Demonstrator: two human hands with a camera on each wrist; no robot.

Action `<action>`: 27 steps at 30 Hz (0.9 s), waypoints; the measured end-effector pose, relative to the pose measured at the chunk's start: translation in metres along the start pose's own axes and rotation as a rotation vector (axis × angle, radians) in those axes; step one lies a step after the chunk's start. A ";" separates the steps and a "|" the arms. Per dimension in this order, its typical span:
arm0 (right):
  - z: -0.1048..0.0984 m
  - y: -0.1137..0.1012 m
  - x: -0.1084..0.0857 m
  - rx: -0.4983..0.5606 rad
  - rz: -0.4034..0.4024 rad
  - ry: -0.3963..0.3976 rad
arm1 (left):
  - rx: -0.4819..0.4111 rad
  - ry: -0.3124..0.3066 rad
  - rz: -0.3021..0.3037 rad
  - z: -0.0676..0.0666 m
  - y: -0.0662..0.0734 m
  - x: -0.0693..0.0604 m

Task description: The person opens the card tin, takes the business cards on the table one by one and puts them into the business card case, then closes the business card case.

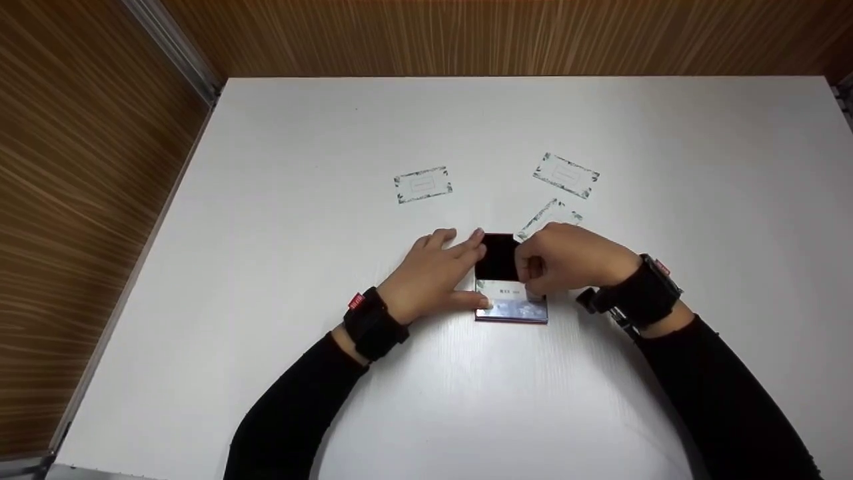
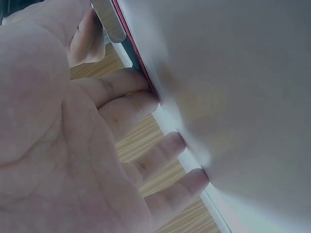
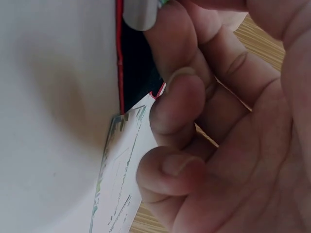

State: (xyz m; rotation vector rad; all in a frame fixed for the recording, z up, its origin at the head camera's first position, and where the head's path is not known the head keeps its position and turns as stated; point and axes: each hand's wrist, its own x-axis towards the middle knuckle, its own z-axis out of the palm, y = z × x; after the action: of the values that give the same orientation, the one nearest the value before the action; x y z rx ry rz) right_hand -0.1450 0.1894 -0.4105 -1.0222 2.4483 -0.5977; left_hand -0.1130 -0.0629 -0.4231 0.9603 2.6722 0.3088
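Observation:
A small open card case (image 1: 512, 320) with a red edge and black inside lies on the table, its lid folded back. In its lower part sits a printed card (image 1: 508, 291) above a shiny front. My left hand (image 1: 430, 277) has its fingers spread along the case's left side, the thumb on the card end and the index fingertip at the black lid (image 1: 495, 257). My right hand (image 1: 570, 257) is curled over the right side, thumb and index finger pinching at the card's right end. In the right wrist view, a green-patterned bit (image 3: 162, 2) shows beside the fingers of that hand (image 3: 214, 97).
Bordered white cards lie on the white table (image 1: 300, 167): one at the upper left (image 1: 423, 185), one at the upper right (image 1: 566, 175), and one partly behind my right hand (image 1: 550, 215). Wood-grain panels (image 1: 520, 37) stand at the back and left.

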 end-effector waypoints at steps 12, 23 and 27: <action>0.001 -0.003 -0.001 -0.026 0.073 -0.030 | -0.002 -0.005 -0.002 -0.001 0.000 0.000; -0.012 0.009 -0.006 0.055 0.009 0.050 | 0.025 -0.010 0.000 -0.001 0.001 0.000; -0.021 0.018 -0.012 -0.024 0.045 0.273 | 0.015 -0.015 -0.004 0.000 0.000 0.001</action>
State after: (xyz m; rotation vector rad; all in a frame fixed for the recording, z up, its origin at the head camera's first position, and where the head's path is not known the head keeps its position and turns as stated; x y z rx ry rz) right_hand -0.1587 0.2143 -0.4001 -0.9458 2.7121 -0.7371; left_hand -0.1136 -0.0620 -0.4227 0.9584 2.6661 0.2800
